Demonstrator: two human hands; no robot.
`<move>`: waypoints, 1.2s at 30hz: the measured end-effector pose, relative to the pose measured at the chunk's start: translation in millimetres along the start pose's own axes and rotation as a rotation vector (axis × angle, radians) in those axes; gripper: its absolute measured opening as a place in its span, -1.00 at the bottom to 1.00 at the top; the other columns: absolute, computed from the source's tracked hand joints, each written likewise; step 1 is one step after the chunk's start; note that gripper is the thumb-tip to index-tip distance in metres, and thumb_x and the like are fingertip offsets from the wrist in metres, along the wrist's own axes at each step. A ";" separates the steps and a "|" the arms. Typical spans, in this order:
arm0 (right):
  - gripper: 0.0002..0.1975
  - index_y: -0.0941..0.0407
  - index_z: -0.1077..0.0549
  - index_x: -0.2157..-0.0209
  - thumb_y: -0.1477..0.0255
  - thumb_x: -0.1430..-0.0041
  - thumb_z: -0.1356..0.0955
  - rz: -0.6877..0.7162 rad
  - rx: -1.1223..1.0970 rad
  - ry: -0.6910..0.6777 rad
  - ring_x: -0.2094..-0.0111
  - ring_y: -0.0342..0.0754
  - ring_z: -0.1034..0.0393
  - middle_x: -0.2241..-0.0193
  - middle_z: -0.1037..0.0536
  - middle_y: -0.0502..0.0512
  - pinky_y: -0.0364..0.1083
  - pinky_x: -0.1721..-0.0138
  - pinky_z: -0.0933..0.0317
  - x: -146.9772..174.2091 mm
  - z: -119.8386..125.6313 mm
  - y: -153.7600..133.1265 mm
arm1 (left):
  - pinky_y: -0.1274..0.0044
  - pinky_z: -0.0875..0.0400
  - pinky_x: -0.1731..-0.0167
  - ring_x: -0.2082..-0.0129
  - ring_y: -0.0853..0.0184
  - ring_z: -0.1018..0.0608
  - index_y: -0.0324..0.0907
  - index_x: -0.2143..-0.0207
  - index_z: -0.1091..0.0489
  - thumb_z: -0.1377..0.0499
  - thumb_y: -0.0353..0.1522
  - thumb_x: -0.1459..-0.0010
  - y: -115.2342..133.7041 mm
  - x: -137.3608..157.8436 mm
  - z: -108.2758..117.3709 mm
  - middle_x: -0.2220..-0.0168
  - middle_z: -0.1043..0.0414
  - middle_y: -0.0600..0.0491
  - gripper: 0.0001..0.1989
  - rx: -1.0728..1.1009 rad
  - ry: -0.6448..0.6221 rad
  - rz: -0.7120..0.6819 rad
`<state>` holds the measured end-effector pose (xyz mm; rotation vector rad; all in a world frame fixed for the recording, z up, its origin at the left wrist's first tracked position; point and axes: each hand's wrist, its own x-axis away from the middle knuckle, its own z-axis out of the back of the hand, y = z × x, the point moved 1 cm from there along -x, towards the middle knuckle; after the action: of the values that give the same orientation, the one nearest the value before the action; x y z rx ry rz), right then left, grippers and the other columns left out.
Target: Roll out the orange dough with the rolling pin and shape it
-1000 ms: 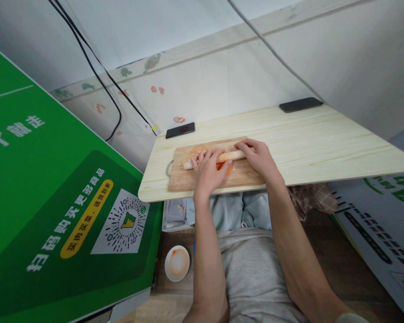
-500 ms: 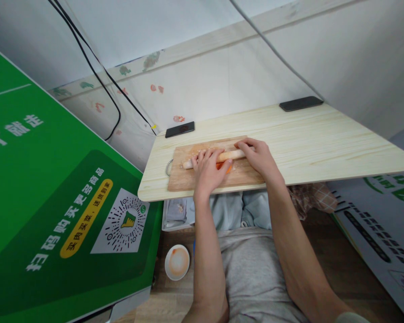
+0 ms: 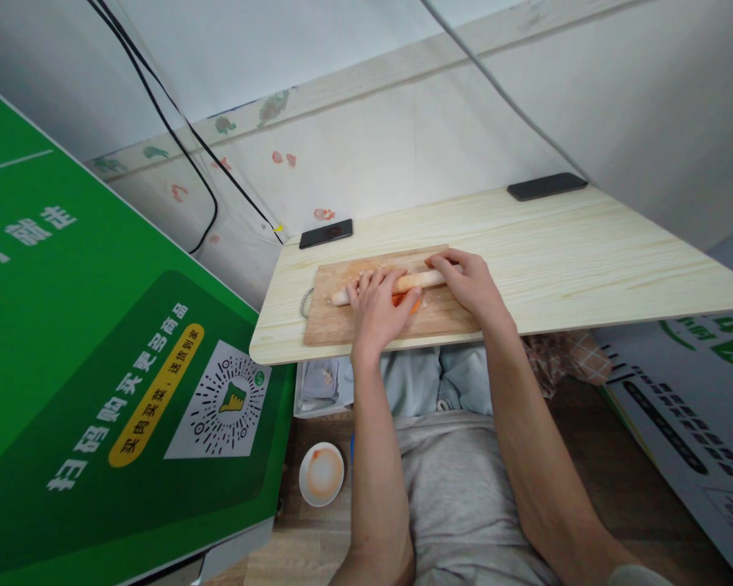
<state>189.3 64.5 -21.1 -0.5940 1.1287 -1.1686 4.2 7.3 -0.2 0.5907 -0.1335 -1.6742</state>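
We note left hand (image 3: 382, 309) spread, right hand (image 3: 467, 285) curved, clamping unclear, on pale cylindrical rolling pin (image 3: 426, 281), near-lengthwise along brown wooden board (image 3: 335, 325).

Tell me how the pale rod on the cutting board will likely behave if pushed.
The pale rod looks round, so pushed crosswise it may roll across the cutting board. Its straight line suggests it is stiff, not floppy. Orange staining along its middle may be residue, possibly leaving that stretch slick or tacky.
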 end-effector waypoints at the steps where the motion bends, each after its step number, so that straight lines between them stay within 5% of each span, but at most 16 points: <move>1: -0.75 0.01 -0.68 0.30 0.25 -0.33 -0.36 0.003 0.002 0.001 0.06 0.21 -0.61 0.18 -0.77 0.15 0.18 -0.13 -0.39 0.0 0.1 0.0 | 0.16 -0.17 -0.37 -0.31 0.06 -0.45 0.10 -0.23 -0.55 -0.25 -0.14 -0.47 0.1 0.0 0.1 -0.30 -0.58 0.08 -0.66 -0.001 -0.002 0.002; 36: -0.76 -0.01 -0.67 0.31 0.25 -0.33 -0.37 0.000 -0.005 0.002 0.07 0.21 -0.61 0.19 -0.77 0.14 0.18 -0.13 -0.40 0.0 -0.1 -1.2 | 0.16 -0.17 -0.36 -0.31 0.06 -0.44 0.09 -0.24 -0.54 -0.24 -0.13 -0.48 -0.3 0.3 -0.8 -0.31 -0.57 0.07 -0.65 -0.007 0.002 -0.005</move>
<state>188.8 64.0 -20.1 -0.5968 1.1339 -1.1669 4.3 7.2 -1.1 0.5880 -0.1248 -1.6780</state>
